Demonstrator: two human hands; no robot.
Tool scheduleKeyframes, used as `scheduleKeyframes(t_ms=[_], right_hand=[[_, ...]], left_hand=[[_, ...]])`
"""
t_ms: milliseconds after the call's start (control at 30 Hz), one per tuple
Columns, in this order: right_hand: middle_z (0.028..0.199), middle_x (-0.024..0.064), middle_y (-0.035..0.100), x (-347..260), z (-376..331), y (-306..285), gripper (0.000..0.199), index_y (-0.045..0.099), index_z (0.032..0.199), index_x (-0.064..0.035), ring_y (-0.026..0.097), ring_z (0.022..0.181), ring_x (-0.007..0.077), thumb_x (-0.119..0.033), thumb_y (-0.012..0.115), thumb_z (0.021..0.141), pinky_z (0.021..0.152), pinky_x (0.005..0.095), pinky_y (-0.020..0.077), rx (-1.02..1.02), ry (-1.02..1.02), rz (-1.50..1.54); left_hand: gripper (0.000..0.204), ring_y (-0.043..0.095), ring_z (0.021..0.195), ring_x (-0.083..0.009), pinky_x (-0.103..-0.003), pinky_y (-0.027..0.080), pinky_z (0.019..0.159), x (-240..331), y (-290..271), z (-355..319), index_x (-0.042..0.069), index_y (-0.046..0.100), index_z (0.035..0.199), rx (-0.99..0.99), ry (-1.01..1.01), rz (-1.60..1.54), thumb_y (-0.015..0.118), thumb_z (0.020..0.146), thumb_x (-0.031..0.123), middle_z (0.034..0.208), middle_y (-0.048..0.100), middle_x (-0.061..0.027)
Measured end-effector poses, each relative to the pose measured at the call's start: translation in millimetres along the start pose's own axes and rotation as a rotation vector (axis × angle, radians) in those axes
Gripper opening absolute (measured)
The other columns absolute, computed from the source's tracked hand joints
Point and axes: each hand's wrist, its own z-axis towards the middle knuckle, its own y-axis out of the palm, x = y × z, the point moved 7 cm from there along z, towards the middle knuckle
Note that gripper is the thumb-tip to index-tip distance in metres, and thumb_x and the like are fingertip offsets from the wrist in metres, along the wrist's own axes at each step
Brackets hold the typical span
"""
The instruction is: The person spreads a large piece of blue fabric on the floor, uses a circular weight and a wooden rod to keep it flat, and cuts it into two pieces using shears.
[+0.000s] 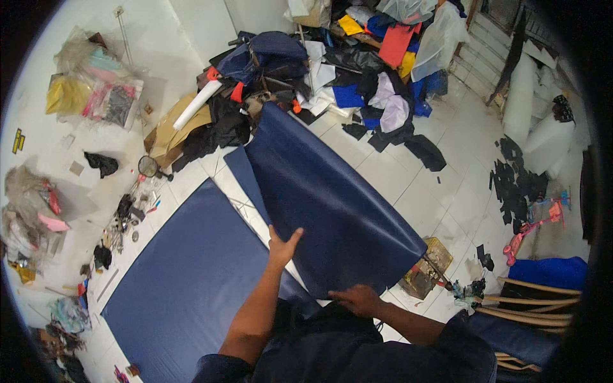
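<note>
Blue sheet (332,204), curled: could crease if pulled unevenly. Hands apart: left hand (284,247), fingers spread, at sheet's side edge; right hand (359,300) at near edge, grip unclear.

I count two hands, my left (285,247) and my right (359,300), with two broad navy sheets: one curved sheet (345,204) at my grip, one flat sheet (191,274) left of it. Just right of my right hand sits one wire basket (439,254); farther right, one pink scooter (535,225) and two thick white rolls (518,96). Beyond my left hand lies one slim white tube (198,104). Far left, two yellow-and-black labels (19,140). The dark scraps (514,191) overlap too much to count.
</note>
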Motion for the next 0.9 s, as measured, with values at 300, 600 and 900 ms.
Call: scheduleKeyframes(t_ms=[300, 600, 900], right_hand=[[0.133, 0.0187, 0.06, -46, -34, 30, 0.074, 0.035, 0.151, -0.021, 0.062, 0.116, 0.0391, -0.062, 0.053, 0.092, 0.103, 0.0472, 0.045, 0.038, 0.512, 0.247], [0.123, 0.0245, 0.062, -207, 121, 88, 0.064, 0.047, 0.141, -0.0119, 0.062, 0.112, 0.0394, -0.028, 0.069, 0.083, 0.097, 0.0486, 0.0475, 0.759, 1.016, -0.185], [0.1, 0.0171, 0.071, -275, 34, 235, 0.038, 0.065, 0.119, -0.0123, 0.069, 0.088, 0.0366, -0.008, 0.06, 0.082, 0.079, 0.048, 0.0538, 0.939, 1.072, -0.055]], left_hand=[[0.043, 0.067, 0.086, -0.0297, -0.044, 0.057, 0.08, -120, 2, 85, -0.004, 0.058, 0.112, -0.793, 0.217, 0.256, 0.075, 0.079, 0.018, 0.097, 0.064, -0.0143], [0.031, 0.061, 0.083, -0.0307, -0.048, 0.056, 0.078, -107, -70, -68, 0.001, 0.056, 0.112, -1.003, -0.568, -0.704, 0.064, 0.082, 0.005, 0.095, 0.058, -0.0174], [0.047, 0.064, 0.095, -0.0349, -0.046, 0.055, 0.076, -210, -183, 68, -0.004, 0.049, 0.127, -0.593, -0.31, -1.071, 0.06, 0.086, 0.017, 0.119, 0.059, -0.0189]])
